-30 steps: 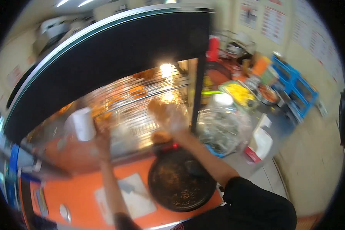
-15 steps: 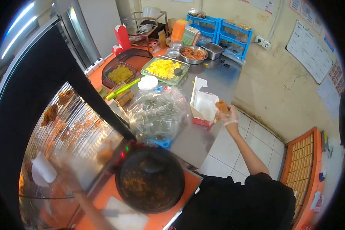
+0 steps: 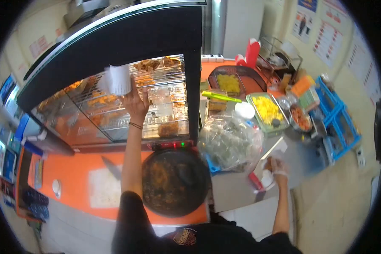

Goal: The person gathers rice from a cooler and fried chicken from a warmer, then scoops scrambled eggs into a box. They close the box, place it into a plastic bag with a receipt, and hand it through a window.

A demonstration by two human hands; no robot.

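My left hand (image 3: 136, 106) is raised in front of the lit glass display case (image 3: 190, 93), its fingers around a white, roll-shaped thing (image 3: 120, 80) that is partly blurred. Fried pieces (image 3: 146, 65) lie on the wire racks behind the glass. At the right, my right hand (image 3: 279, 167), in a clear plastic glove, grips a brown piece of fried chicken (image 3: 268, 164) over the open white and red carton (image 3: 264, 180). My fingers partly hide the chicken. The carton's lid stands raised on the metal table.
A large dark round pan lid (image 3: 175, 182) sits on the orange counter beside a white board (image 3: 103, 188) with a knife (image 3: 111, 167). Plastic bags (image 3: 230, 139), green-handled tongs (image 3: 221, 97), a glass tray of yellow food (image 3: 266, 109) and blue racks (image 3: 340, 118) stand further right.
The view has swung left toward the case. My left hand has moved up with the white roll-shaped thing. My right hand has brought the chicken from beside the carton to over it.
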